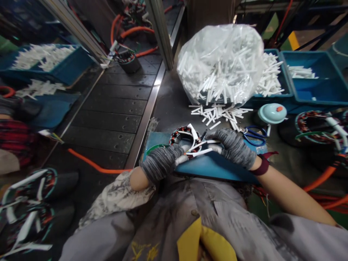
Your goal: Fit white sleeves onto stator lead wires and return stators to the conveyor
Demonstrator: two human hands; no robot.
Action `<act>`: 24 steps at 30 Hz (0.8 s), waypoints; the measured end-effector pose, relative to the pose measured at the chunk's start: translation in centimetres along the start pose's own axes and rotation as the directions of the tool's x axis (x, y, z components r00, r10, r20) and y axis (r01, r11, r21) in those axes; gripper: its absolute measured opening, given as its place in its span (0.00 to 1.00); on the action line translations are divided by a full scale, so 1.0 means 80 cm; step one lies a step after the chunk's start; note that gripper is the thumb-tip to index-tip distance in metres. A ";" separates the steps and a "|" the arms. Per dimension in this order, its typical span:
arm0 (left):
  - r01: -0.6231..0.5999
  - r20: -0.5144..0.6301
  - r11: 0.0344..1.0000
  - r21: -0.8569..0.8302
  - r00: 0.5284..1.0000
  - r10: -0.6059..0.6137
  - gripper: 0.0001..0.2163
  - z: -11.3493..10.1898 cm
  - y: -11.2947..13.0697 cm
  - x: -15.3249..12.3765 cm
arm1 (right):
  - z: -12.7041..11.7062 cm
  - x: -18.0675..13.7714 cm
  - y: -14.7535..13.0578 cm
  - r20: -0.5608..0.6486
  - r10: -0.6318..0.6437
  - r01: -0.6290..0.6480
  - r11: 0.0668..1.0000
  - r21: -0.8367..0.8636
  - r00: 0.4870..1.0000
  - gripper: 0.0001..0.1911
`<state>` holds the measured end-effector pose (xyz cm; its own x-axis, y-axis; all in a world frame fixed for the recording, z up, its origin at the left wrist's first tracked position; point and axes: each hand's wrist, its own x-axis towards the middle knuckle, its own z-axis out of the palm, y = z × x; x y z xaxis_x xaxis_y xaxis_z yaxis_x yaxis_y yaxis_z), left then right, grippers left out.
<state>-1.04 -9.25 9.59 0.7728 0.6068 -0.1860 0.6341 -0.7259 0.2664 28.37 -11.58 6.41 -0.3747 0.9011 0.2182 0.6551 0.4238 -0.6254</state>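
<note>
A motor stator (175,135) with orange-and-black windings sits on a blue mat (217,166) in front of me. My left hand (164,161), in a grey glove with white fingertips, is closed on the stator's lead wires, at its near side. White tubes (202,152) cover parts of these leads and point to the right. My right hand (231,146), gloved alike, is closed with thumb and fingers pinching the end of a white tube (212,141). Just right of this hand lie blue-handled scissors (254,136). The exact finger contact is partly hidden.
Behind the mat stands a clear bag (220,65) full of white tubes, with loose tubes (214,114) before it. Blue bins (312,90), a light-blue lidded container (272,113) and another stator (310,127) are right. Left, a slatted conveyor (108,108) runs past; a co-worker's sleeve (16,139) shows.
</note>
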 end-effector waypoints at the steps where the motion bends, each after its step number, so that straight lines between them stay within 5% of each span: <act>1: 0.006 0.000 1.000 -0.005 1.000 -0.006 0.22 -0.001 0.001 0.001 | -0.001 0.001 0.001 -0.008 -0.007 0.006 1.000 -0.022 1.000 0.23; 4: 0.037 -0.001 0.999 -0.027 0.999 -0.037 0.21 -0.004 0.004 0.006 | 0.003 0.011 0.003 0.059 0.020 -0.028 0.991 0.128 0.998 0.25; 9: 0.075 0.027 0.997 0.031 0.997 -0.075 0.20 -0.003 0.009 0.009 | 0.020 0.028 -0.004 0.380 0.161 -0.339 0.815 0.469 0.911 0.35; 17: 0.063 0.007 0.998 0.028 0.998 -0.064 0.21 0.006 0.005 0.005 | 0.002 0.027 -0.001 0.222 0.162 -0.243 0.877 0.415 0.962 0.22; 21: 0.022 0.025 0.988 0.151 0.999 -0.026 0.19 0.008 0.011 0.007 | 0.025 0.032 0.006 0.280 0.125 -0.243 0.863 0.443 0.952 0.26; 24: 0.057 -0.030 0.964 0.258 0.998 -0.051 0.20 0.004 0.026 -0.002 | 0.035 0.019 0.011 0.178 0.127 -0.186 0.912 0.366 0.976 0.27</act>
<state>0.19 -10.95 9.87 0.7386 0.6523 -0.1704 0.6623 -0.7493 0.0022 26.54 -10.06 4.10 -0.3991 0.9169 0.0000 0.4266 0.1857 -0.8852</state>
